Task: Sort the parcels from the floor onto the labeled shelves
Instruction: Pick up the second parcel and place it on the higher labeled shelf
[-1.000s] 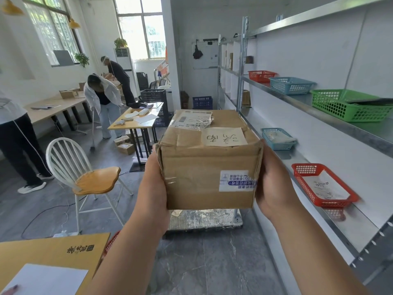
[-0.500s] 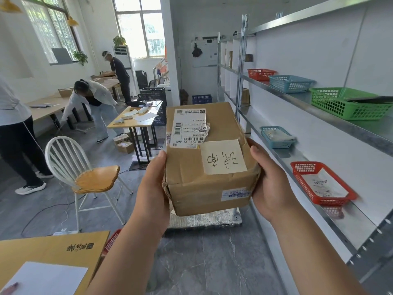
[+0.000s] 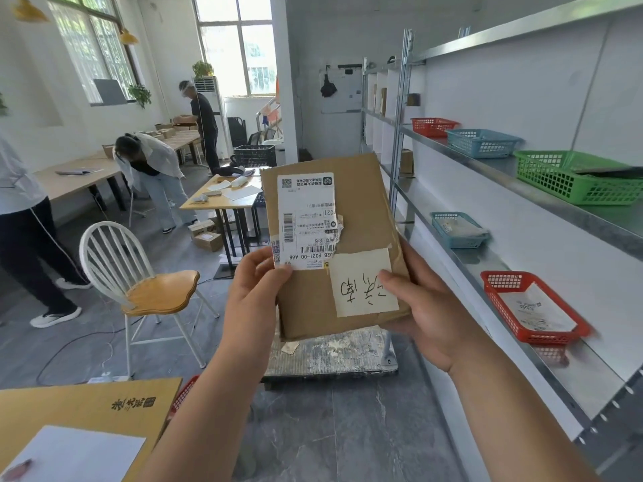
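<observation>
Shows a parcel point(image 3: 334, 245) at centre, lifted clear of the floor and tipped face-on toward the camera. Probably held this way to read the label point(image 3: 306, 220) and the handwritten note point(image 3: 363, 283) before choosing a shelf. Grips it from both sides: left hand point(image 3: 254, 290) at 9 o'clock, curled round the edge by the label's lower corner; right hand point(image 3: 428, 314) at 3 o'clock, thumb pressed on the note, fingers hidden behind. Puts the shelves point(image 3: 487, 262) at 3 o'clock, apart from the parcel, with a red basket point(image 3: 553, 337) and a blue basket point(image 3: 449, 234) on them, open tops facing up to take parcels — placing not yet done.
</observation>
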